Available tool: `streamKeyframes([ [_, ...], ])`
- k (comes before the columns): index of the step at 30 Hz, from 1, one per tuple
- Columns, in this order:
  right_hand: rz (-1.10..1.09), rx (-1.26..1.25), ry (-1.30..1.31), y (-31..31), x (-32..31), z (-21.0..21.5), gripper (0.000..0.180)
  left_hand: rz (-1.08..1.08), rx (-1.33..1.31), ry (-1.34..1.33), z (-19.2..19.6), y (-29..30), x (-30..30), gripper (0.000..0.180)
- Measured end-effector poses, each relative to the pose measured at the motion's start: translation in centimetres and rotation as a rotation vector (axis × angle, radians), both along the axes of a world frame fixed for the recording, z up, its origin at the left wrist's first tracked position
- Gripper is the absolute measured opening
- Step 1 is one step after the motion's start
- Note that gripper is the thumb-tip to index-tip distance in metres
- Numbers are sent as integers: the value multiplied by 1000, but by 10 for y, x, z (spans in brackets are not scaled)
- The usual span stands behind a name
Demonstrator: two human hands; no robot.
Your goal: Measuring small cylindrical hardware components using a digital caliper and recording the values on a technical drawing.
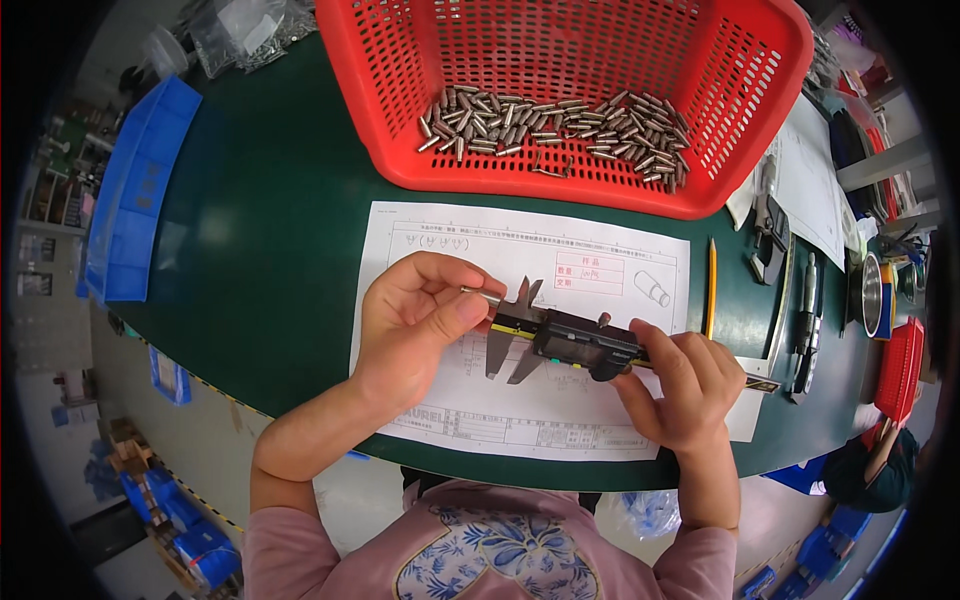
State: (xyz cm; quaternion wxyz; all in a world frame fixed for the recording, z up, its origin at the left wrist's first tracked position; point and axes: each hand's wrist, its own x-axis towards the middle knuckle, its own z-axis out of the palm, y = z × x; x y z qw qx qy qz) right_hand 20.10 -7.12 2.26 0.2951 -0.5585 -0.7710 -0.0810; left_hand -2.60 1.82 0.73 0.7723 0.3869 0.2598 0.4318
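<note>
My left hand (402,330) pinches a small metal pin (482,294) between thumb and fingers. The pin's end points toward the jaws of a black digital caliper (578,342); whether they touch I cannot tell. Closed around the caliper's beam and slider is my right hand (685,388). The caliper's jaws stand a little apart, with nothing visible between the long lower ones. Beneath both hands lies a printed technical drawing (480,245) on the green table. Beyond it, a red perforated basket (520,183) holds a heap of similar metal pins (530,118).
A blue tray (140,195) stands at the left. To the right lie a yellow pencil (711,290), a micrometer (807,315) and another caliper (770,235). Plastic bags of parts (250,35) sit at the far left. Another person (880,465) is at the right edge.
</note>
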Motion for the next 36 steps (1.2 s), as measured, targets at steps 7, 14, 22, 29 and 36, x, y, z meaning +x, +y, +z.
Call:
streamKeyframes([
  [7, 9, 18, -6, -3, 0, 4, 33, 35, 227, 14, 0, -5, 1, 15],
  [14, -14, 48, -23, -7, 0, 3, 32, 48, 290, -12, -4, -9, 2, 15],
  [22, -14, -15, -18, -10, -2, 6, 32, 46, 300, -43, -5, -12, 1, 16],
  [29, -31, 6, -4, -8, -2, 5, 29, 36, 238, -57, -7, -15, 3, 16],
  [36, -21, 30, 16, -4, 0, 1, 30, 71, 252, -19, -9, -12, 4, 15],
])
